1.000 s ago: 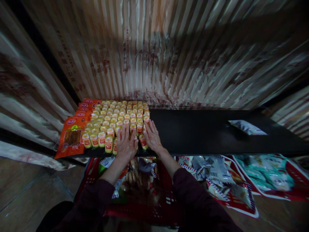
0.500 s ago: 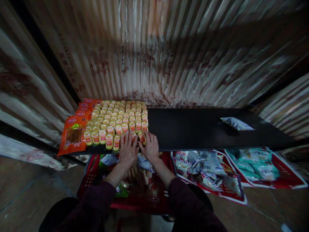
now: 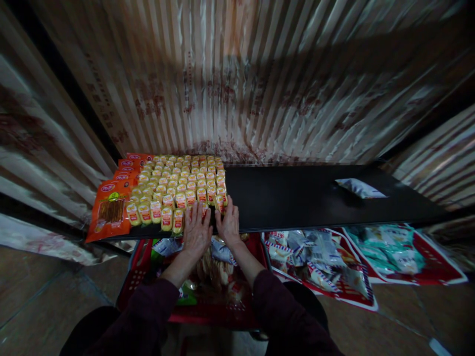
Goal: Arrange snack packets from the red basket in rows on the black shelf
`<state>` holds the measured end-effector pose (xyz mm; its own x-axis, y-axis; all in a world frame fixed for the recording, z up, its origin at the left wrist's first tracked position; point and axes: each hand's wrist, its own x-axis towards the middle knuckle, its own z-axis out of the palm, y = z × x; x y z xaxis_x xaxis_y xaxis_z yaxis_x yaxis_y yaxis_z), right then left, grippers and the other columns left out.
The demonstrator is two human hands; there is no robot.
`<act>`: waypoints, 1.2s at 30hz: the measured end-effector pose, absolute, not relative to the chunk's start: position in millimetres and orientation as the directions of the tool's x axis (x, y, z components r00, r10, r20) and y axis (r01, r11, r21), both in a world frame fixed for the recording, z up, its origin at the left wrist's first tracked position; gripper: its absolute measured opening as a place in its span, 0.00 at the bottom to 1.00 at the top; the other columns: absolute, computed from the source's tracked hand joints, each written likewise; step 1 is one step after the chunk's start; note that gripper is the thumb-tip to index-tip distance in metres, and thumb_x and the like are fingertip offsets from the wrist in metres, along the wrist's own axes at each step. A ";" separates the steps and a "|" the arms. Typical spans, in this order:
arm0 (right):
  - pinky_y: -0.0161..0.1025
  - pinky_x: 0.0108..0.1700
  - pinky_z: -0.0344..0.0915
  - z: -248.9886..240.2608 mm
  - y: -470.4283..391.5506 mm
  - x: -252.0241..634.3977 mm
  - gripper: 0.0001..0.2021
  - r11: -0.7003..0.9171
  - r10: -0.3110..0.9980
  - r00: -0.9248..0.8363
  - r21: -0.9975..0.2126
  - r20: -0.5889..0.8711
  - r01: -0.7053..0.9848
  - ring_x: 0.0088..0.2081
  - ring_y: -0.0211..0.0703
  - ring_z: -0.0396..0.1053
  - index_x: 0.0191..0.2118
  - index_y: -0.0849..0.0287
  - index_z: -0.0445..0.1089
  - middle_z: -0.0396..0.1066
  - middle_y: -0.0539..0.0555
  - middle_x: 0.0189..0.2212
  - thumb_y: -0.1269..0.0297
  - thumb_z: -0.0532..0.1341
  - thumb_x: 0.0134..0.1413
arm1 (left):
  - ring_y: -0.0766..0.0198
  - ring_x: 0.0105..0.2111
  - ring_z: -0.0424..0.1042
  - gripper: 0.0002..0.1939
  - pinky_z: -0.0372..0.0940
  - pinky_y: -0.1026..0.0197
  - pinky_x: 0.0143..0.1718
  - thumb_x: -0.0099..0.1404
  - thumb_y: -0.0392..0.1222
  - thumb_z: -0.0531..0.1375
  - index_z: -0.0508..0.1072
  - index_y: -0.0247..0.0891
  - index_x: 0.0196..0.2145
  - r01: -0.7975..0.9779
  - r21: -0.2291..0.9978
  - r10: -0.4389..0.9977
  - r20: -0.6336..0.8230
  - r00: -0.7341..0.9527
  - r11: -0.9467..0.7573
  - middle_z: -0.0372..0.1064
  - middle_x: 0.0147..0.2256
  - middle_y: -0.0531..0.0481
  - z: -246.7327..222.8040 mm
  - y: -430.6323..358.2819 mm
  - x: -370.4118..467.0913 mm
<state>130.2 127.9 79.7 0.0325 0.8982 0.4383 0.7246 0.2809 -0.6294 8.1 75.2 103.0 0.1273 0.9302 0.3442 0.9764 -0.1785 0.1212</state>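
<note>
Two hands on my feed: left hand [image 3: 197, 234], fingers slightly apart, over yellow packets [image 3: 178, 187] on the black shelf [image 3: 282, 198]; right hand [image 3: 229, 225] against the end packet [image 3: 219, 202], whether clamped I can't tell. Below, one basket [image 3: 132, 284] holds mixed snacks [image 3: 208, 271], another basket [image 3: 371, 303] striped packs [image 3: 322, 278], a third basket [image 3: 432, 259] teal packs [image 3: 404, 259]. The end packet now sits farther back than before, wrapper shiny.
</note>
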 end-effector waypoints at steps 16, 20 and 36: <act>0.53 0.48 0.61 77.1 132.5 132.5 0.30 0.246 0.870 0.126 -0.640 0.477 0.728 0.41 0.51 0.59 0.65 0.64 0.45 0.60 0.60 0.38 0.59 0.48 0.60 | 0.48 0.66 0.41 0.25 0.38 0.36 0.64 0.65 0.39 0.50 0.61 0.37 0.60 0.957 0.068 0.892 0.385 0.237 -0.283 0.54 0.63 0.44 102.1 96.5 21.7; 0.53 0.48 0.61 74.7 134.1 135.0 0.29 0.229 0.877 0.118 -0.620 0.466 0.750 0.43 0.53 0.57 0.64 0.62 0.49 0.58 0.60 0.38 0.63 0.50 0.56 | 0.48 0.65 0.42 0.25 0.37 0.35 0.64 0.66 0.37 0.48 0.59 0.37 0.61 0.946 0.050 0.887 0.367 0.279 -0.319 0.55 0.62 0.45 100.2 105.9 27.6; 0.57 0.59 0.54 71.4 148.4 142.7 0.27 0.258 0.894 0.090 -0.667 0.439 0.699 0.61 0.55 0.51 0.60 0.67 0.55 0.55 0.69 0.58 0.55 0.48 0.60 | 0.52 0.66 0.42 0.25 0.38 0.38 0.65 0.66 0.33 0.45 0.57 0.31 0.61 0.959 0.035 0.910 0.326 0.256 -0.282 0.53 0.63 0.41 95.4 110.4 29.3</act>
<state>142.7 148.4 71.4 0.0899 0.8938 0.4393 0.6988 0.2577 -0.6673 29.3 110.4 95.4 0.2556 0.9102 0.3259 0.9588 -0.2819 0.0351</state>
